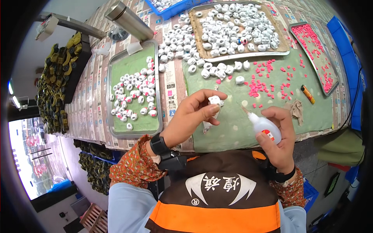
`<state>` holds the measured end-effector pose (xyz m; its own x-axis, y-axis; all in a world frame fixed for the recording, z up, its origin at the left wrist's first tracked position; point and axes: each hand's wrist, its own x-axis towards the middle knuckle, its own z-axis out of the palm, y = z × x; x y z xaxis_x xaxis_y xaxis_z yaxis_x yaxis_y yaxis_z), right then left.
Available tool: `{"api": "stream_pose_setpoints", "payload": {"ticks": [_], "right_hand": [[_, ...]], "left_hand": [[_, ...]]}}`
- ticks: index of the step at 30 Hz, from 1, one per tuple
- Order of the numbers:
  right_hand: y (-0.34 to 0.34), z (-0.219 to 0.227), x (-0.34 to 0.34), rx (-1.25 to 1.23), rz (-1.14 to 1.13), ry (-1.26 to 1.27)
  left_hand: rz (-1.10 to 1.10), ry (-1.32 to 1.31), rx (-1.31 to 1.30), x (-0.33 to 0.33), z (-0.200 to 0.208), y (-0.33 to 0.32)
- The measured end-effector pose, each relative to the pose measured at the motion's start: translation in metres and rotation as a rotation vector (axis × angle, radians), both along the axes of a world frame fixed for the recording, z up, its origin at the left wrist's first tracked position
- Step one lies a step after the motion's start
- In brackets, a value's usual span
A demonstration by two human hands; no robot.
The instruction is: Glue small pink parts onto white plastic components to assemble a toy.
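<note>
Between the thumb and fingers of my left hand (192, 114) is a small white plastic piece (215, 101), shaped like a little animal head. My right hand (283, 145) is wrapped round a translucent squeeze glue bottle (264, 126) with a red label. Its thin nozzle tip points up and left toward the white piece, with a gap between them. Below my left fingers, a narrow pale strip (208, 125) lies on the green mat (233, 136). Small pink pieces (256, 87) are scattered beyond the bottle, near one loose white piece (240, 80).
Many white pieces fill a metal tray (285, 53) at the back. White pieces with pink parts lie in the left tray (160, 124). Pink pieces cover a right tray (332, 91). A steel flask (134, 23), an orange-yellow tube (307, 94) and a crumpled cloth (297, 112) are around.
</note>
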<state>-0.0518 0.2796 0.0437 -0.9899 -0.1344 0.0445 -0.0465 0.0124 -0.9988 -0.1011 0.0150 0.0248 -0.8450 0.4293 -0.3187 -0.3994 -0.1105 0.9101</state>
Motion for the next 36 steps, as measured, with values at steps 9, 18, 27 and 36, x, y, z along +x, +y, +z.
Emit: {"api": "stream_pose_setpoints", "payload": {"ticks": [9,18,27,36], "right_hand": [[-0.011,0.002,0.007,0.212,0.149,0.26],[-0.02,0.006,0.01,0.299,0.178,0.432],[-0.028,0.007,0.009,0.393,0.201,0.525],[-0.03,0.005,0.008,0.464,0.241,0.514]], "left_hand": [[0.045,0.003,-0.099,0.049,0.003,-0.008],[0.105,0.026,-0.097,0.064,-0.004,-0.01],[0.085,-0.08,-0.035,0.07,-0.005,-0.011],[0.019,-0.093,-0.073,0.07,-0.003,-0.012]]}}
